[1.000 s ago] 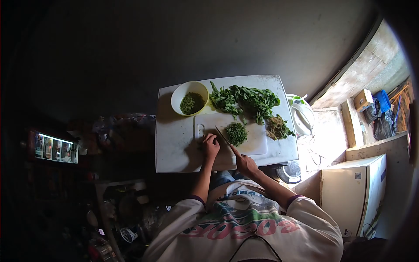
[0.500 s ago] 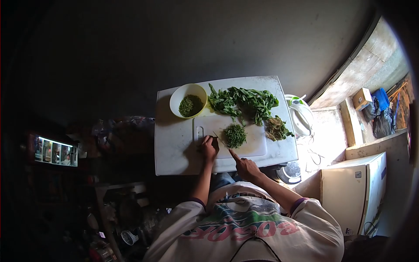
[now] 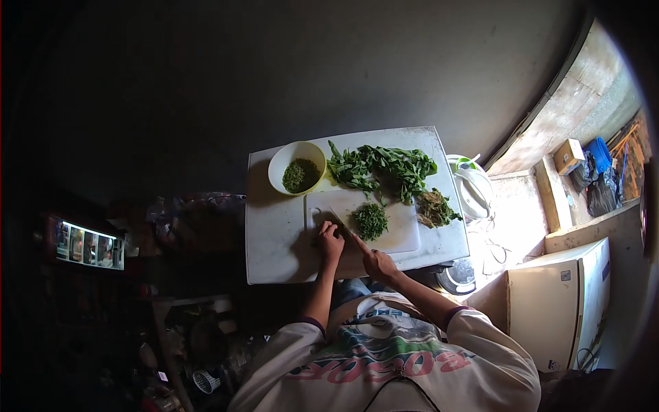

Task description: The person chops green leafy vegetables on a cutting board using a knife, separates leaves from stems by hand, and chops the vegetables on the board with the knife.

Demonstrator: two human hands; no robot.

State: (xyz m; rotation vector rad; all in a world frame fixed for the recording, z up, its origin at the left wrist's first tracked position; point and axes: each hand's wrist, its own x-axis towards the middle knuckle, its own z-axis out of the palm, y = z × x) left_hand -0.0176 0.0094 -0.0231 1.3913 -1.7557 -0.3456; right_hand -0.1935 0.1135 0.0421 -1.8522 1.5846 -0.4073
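My right hand (image 3: 377, 264) is wrapped round the handle of a knife (image 3: 341, 221), whose blade points up and left over the white cutting board (image 3: 401, 237). Close beside the blade, my left hand (image 3: 331, 242) has its fingers curled on the board; what they hold, if anything, is too small to make out. A pile of chopped greens (image 3: 371, 221) lies on the board right of the knife. Behind the board are leafy stems (image 3: 398, 168) and a pale yellow bowl (image 3: 278, 168) with chopped greens in it. Roots and wilted leaves (image 3: 436, 208) lie at the board's right.
The white table (image 3: 268, 257) carries all of this. A white appliance with a green part (image 3: 473, 189) stands beyond its right edge. Further right are a white fridge (image 3: 542, 309), a cardboard box (image 3: 568, 156) and black bags (image 3: 603, 192). A dark cluttered shelf is at the lower left.
The knife and my right hand have moved left, nearer my left hand. My left hand stays curled on the board. The table sits slightly lower in view.
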